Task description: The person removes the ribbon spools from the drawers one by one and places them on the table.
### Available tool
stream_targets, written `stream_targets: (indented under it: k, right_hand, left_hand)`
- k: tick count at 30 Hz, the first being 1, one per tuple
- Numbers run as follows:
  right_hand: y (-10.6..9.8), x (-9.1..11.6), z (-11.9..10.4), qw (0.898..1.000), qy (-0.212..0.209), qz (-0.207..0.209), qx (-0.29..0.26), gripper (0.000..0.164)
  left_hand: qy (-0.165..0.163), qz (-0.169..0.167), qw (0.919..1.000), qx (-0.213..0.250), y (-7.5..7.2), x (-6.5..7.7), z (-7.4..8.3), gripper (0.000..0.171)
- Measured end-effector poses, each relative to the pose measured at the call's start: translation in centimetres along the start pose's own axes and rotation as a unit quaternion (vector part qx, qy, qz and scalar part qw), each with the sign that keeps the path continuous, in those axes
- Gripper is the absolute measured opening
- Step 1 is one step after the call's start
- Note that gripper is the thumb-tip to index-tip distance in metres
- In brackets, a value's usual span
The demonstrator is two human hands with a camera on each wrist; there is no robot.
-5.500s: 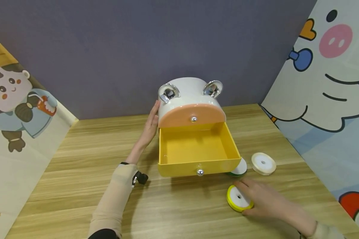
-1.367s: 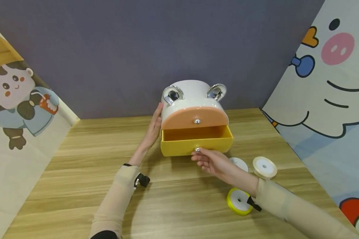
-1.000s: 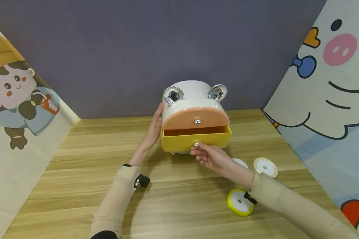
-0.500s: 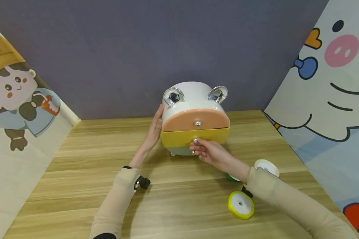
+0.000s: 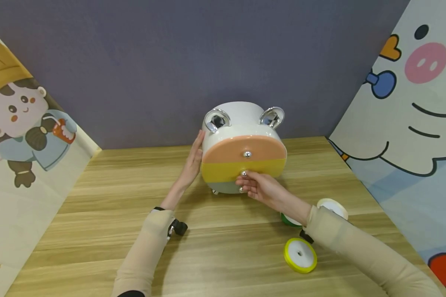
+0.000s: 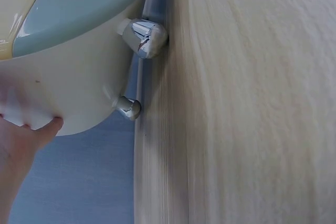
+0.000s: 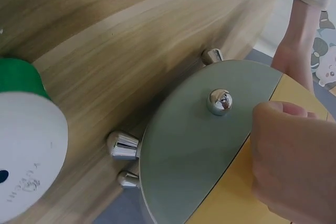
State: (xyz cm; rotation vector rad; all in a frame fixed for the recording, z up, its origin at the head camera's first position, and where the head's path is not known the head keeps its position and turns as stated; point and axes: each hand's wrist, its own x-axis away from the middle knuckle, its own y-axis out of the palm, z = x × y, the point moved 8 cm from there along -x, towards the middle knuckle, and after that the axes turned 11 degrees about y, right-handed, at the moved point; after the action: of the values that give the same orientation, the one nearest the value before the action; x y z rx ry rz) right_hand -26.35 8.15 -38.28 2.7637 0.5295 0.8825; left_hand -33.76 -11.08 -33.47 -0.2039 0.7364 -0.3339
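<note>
A small white drawer chest [image 5: 239, 111] with silver ears stands against the back wall. Its orange, yellow and grey-green drawer fronts are all flush. My right hand [image 5: 265, 190] pinches the silver knob [image 5: 244, 173] of the yellow drawer [image 5: 219, 171]. In the right wrist view my right hand [image 7: 294, 163] hides that knob, while the knob of the grey-green drawer [image 7: 178, 145] shows beside it. On the chest's left side rests my left hand [image 5: 190, 167], fingers extended. The left wrist view has my left hand [image 6: 21, 145] touching the white side wall [image 6: 73, 87].
A yellow ribbon spool [image 5: 300, 255] lies on the wooden table [image 5: 215, 255] at front right. Partly under my right forearm are a green ribbon spool [image 5: 290, 221] and a cream ribbon spool [image 5: 333, 205]. Printed panels flank the table left and right.
My right hand has left the yellow spool, taken the yellow drawer's knob and pushed the empty drawer in until flush. My left hand has stayed on the chest's side.
</note>
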Motion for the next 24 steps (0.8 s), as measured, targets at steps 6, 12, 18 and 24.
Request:
stream_targets:
  k: [6,12,18,24]
  right_hand:
    - [-0.1,-0.1,0.0,1.000,0.001,0.000,-0.004,0.032]
    - [-0.4,0.0,0.4,1.000,0.005,-0.004,0.006,0.033]
    - [-1.2,0.0,2.6,0.997,0.049,-0.009,0.053,0.039]
    - [-1.7,-0.7,4.6,0.992,0.080,-0.020,0.094,0.047]
  left_hand:
    - [0.012,-0.003,0.9999,-0.006,0.0,0.1,0.2,0.052]
    - [0.011,-0.003,0.9999,-0.012,0.0,0.1,0.3,0.051]
    - [0.021,0.002,0.9996,-0.018,-0.1,0.0,0.3,0.051]
    - [0.014,-0.001,0.9998,-0.010,0.0,0.1,0.2,0.052]
